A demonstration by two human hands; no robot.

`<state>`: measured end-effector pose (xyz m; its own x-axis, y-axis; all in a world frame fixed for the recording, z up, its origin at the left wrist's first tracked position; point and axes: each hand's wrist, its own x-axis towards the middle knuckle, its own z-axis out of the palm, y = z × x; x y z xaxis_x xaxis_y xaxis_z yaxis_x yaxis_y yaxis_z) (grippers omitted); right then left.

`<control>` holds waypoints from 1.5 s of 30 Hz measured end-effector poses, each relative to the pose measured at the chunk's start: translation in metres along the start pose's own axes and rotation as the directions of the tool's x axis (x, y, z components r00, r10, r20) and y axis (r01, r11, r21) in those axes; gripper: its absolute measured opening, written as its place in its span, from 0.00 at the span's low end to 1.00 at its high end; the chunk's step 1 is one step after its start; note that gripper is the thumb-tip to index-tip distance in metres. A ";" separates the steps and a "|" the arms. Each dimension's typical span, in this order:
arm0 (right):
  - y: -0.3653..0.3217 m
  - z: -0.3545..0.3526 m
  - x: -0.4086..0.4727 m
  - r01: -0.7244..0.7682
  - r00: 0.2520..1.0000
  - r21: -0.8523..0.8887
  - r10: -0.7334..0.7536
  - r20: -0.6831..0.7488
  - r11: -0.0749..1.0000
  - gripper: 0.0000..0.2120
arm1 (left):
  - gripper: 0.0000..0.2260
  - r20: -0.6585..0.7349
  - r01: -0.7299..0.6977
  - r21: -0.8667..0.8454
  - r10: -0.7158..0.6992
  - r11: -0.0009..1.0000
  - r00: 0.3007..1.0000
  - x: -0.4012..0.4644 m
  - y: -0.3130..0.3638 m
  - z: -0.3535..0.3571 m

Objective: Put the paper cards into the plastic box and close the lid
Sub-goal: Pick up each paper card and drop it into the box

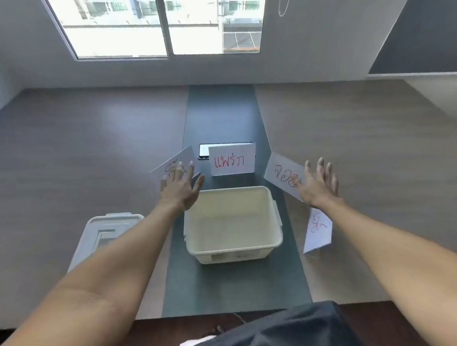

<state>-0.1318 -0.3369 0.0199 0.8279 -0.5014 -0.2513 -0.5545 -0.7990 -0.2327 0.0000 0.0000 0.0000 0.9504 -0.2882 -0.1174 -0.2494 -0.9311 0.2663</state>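
Four paper cards with red writing stand around the open plastic box (232,223), which sits mid-table on the dark strip; one card at 12 o'clock (232,159), one at 10 (174,166), one at 2 (281,173), one at 3 (318,230); left hand (180,187) is spread flat, fingers loose, in front of the 10 o'clock card; right hand (318,186) likewise splayed at the 2 o'clock card, gripping nothing; lid (105,235) lies off at 9 o'clock; a phone (203,151) peeks out behind the 12 o'clock card.
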 end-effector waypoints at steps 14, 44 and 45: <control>0.048 0.050 -0.027 -0.151 0.987 0.021 0.152 -0.048 0.988 0.33 | 0.27 0.001 -0.032 -0.030 0.032 0.999 0.999 -0.050 -0.024 0.053; 0.038 0.040 -0.036 0.221 0.948 0.357 -0.114 -0.298 0.907 0.33 | 0.27 -0.098 -0.113 -0.123 0.102 0.986 0.990 -0.056 -0.014 0.063; 0.036 0.036 -0.034 0.236 0.946 0.351 -0.131 -0.298 0.906 0.32 | 0.27 -0.103 -0.117 -0.121 0.104 0.986 0.989 -0.055 -0.014 0.062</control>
<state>-0.1834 -0.3367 -0.0133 0.8805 -0.4684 0.0724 -0.3368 -0.7258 -0.5998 -0.0607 0.0151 -0.0568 0.9332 -0.3592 0.0102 -0.3343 -0.8573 0.3915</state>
